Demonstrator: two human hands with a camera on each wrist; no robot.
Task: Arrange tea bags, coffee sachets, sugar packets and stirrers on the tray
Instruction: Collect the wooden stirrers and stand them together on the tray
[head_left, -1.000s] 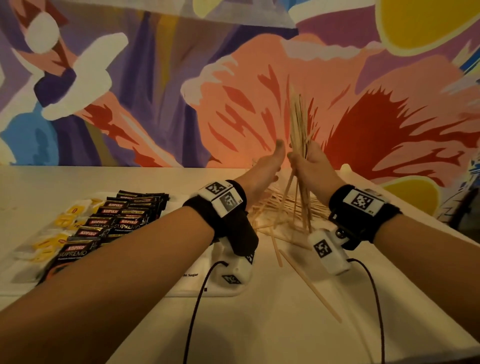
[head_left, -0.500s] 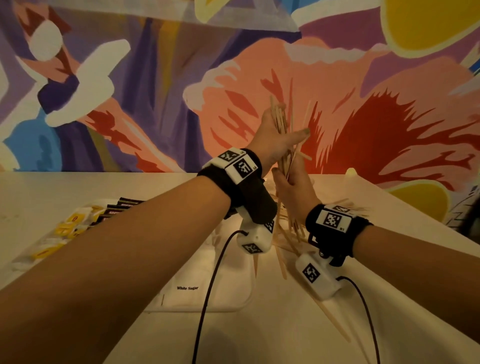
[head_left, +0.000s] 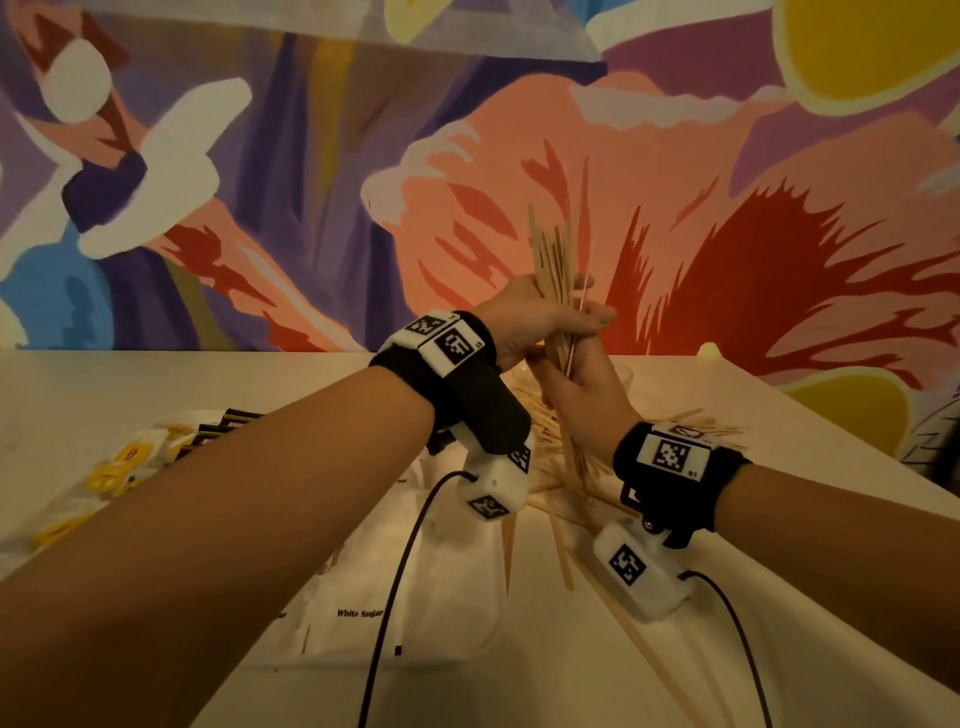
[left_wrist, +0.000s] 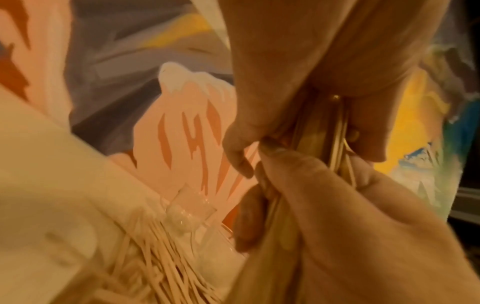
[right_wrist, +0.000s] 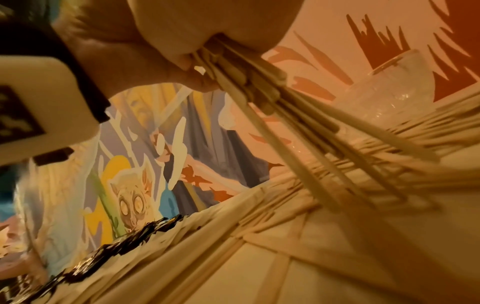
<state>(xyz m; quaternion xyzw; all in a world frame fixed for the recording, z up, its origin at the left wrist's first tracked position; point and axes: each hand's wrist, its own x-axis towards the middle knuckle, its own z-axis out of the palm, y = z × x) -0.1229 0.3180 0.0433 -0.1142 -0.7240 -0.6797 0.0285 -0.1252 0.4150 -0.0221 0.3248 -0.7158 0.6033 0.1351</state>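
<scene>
A painted wall (head_left: 311, 208) behind, covered in a mural: purple and blue shapes to the left, a large salmon and red flower at centre, yellow rounds at the upper and lower right. In the right wrist view, a painted wide-eyed animal (right_wrist: 132, 203) among those colours. Below, a pale table (head_left: 156, 384) running back to meet the wall. On the table near the far edge, a clear glass (right_wrist: 389, 90), standing upright.

Setting: café-style refreshment counter. Evidence: bold multicoloured painted wall mural (head_left: 519, 156) directly behind a cream-white tabletop (head_left: 104, 395); black Kopiko coffee sachets (right_wrist: 124, 244) and loose wooden stirrers (left_wrist: 166, 261) on that tabletop.
</scene>
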